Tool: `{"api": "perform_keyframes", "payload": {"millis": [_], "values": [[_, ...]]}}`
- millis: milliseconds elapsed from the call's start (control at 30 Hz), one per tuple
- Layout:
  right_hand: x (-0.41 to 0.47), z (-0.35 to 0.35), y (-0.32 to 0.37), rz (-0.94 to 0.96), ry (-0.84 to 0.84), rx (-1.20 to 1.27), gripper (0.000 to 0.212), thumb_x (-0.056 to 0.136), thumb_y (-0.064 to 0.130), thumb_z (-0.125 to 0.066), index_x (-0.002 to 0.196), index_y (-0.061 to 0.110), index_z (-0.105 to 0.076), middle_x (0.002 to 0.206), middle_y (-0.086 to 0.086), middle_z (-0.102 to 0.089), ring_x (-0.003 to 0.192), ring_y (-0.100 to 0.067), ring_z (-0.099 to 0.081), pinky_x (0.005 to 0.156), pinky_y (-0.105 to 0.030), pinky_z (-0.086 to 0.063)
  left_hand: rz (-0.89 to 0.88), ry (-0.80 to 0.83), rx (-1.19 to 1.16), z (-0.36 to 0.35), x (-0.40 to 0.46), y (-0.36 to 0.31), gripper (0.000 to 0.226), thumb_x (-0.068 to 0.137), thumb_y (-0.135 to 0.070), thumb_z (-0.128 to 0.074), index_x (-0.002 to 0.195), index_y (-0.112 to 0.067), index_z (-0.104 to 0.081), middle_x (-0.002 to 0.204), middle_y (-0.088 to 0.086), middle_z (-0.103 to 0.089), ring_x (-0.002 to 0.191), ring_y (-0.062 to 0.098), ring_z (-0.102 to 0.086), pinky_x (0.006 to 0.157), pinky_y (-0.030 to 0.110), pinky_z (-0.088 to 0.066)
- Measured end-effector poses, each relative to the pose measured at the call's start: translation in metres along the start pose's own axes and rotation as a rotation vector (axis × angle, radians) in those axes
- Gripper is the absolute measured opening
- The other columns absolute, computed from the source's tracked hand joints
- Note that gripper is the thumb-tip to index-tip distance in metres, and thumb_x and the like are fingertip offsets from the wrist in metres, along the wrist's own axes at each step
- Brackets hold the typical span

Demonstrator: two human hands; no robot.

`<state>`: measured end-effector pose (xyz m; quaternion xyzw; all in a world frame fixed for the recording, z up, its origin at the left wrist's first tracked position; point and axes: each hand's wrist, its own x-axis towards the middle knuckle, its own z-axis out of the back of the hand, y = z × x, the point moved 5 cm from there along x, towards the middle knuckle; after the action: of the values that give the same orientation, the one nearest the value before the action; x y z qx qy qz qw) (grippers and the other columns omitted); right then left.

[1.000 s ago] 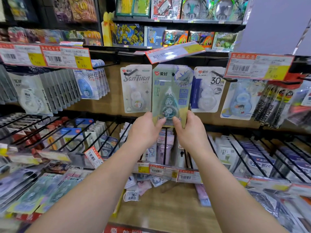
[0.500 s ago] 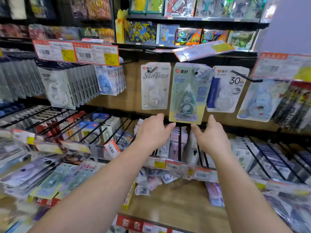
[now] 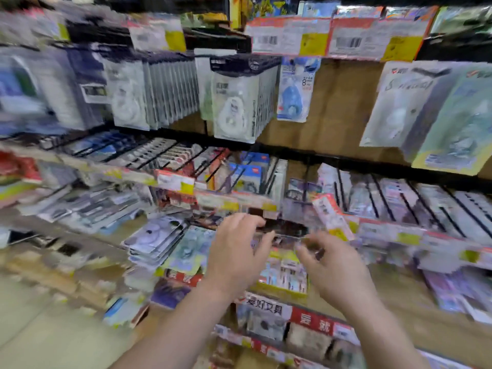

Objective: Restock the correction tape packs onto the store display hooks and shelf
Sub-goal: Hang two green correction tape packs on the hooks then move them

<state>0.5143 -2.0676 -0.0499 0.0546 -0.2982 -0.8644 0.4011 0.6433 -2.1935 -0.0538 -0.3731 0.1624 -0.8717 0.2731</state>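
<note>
Fingers [image 3: 247,222] of both hands loosely curled, gripping no pack.

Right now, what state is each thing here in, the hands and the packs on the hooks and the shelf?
left hand: fingers loosely curled, holding nothing, low by the shelf.
right hand: fingers loosely curled; the blur hides whether it pinches anything.
green pack: hanging on its hook, upper right, untouched.
white packs: hanging in a full row.
blue pack: hanging.
flat packs: lying stacked on the lower shelf.
price tags: fixed above the hooks.
</note>
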Motion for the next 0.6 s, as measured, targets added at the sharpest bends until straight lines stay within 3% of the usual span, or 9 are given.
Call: {"api": "perform_keyframes", "payload": {"millis": [133,233,333,433,600], "values": [[0.006,-0.089,0.034,-0.049,0.163,0.0,0.019,0.091,0.046,-0.06,0.096,0.03,-0.068,0.097,0.01,-0.069,0.086,-0.013,-0.063,0.074,-0.028,-0.047,0.162,0.145,-0.008,0.014,-0.025,0.097,0.035,0.089,-0.044,-0.048,0.105,-0.019,-0.066,0.101,-0.002,-0.062,0.099,0.02,-0.057,0.084,0.035,-0.047],[0.007,-0.13,0.048,-0.117,0.25,0.017,0.023,0.094,0.043,-0.058,0.105,0.026,-0.069,0.096,0.006,-0.07,0.082,-0.011,-0.06,0.066,-0.025,-0.042,0.315,0.235,0.022,0.024,-0.035,0.156,0.027,0.093,-0.037,-0.058,0.109,-0.017,-0.065,0.106,0.0,-0.062,0.104,0.021,-0.057,0.086,0.034,-0.046],[0.009,-0.156,0.053,-0.183,0.291,0.024,0.024,0.096,0.043,-0.056,0.107,0.024,-0.064,0.079,0.01,-0.062,0.067,-0.005,-0.055,0.055,-0.018,-0.038,0.413,0.317,0.046,0.024,-0.035,0.203,0.033,0.092,-0.039,-0.06,0.118,-0.018,-0.063,0.115,0.001,-0.062,0.112,0.022,-0.056,0.091,0.036,-0.046],[0.012,-0.176,0.051,-0.259,0.307,0.027,0.031,0.096,0.044,-0.055,0.116,0.022,-0.062,0.072,0.013,-0.056,0.062,0.0,-0.053,0.055,-0.022,-0.041,0.497,0.402,0.062,0.012,-0.035,0.235,0.043,0.091,-0.044,-0.06,0.125,-0.019,-0.059,0.12,0.001,-0.062,0.114,0.023,-0.056,0.089,0.035,-0.047],[0.023,-0.201,0.048,-0.384,0.376,0.046,0.045,0.097,0.044,-0.054,0.135,0.02,-0.05,0.095,0.003,-0.06,0.083,-0.017,-0.062,0.072,-0.029,-0.049,0.588,0.514,0.078,-0.011,-0.041,0.268,0.054,0.091,-0.049,-0.057,0.132,-0.015,-0.054,0.119,0.01,-0.064,0.109,0.029,-0.061,0.09,0.038,-0.051]]}}
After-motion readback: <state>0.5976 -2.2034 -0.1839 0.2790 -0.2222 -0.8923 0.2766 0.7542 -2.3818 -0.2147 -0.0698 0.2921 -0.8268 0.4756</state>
